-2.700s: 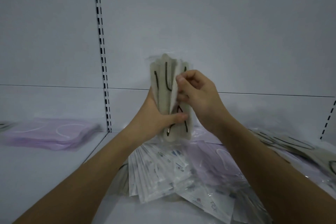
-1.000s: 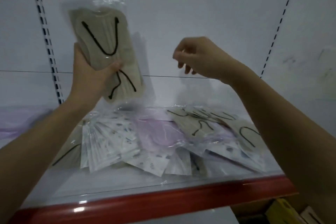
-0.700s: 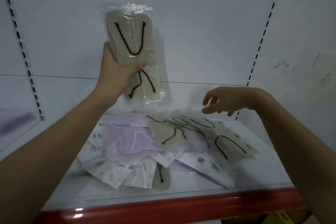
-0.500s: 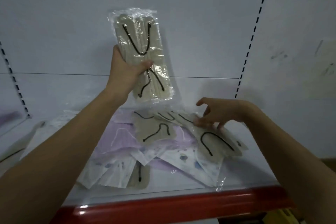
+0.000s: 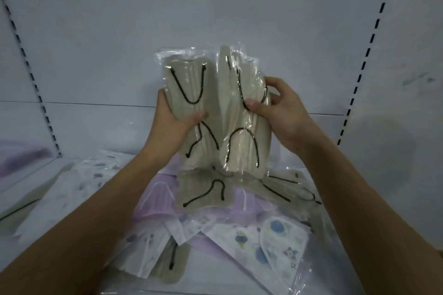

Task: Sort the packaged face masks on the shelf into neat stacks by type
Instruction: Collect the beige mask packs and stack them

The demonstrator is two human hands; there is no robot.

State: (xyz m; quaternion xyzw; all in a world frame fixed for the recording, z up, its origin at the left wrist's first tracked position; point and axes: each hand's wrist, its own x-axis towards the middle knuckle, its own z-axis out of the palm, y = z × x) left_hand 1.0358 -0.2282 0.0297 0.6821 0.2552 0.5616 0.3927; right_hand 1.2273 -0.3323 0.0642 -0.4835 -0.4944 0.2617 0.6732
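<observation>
The clear-wrapped pack of beige masks with black ear loops [image 5: 189, 108] matches in colour the second clear-wrapped beige pack with black loops [image 5: 242, 127] beside it. On the white metal shelf [image 5: 33, 189] lie a flat beige mask with black loops [image 5: 206, 189], pale lilac masks with white loops [image 5: 158, 201] and white packets printed with blue and purple cartoon figures [image 5: 271, 239]
</observation>
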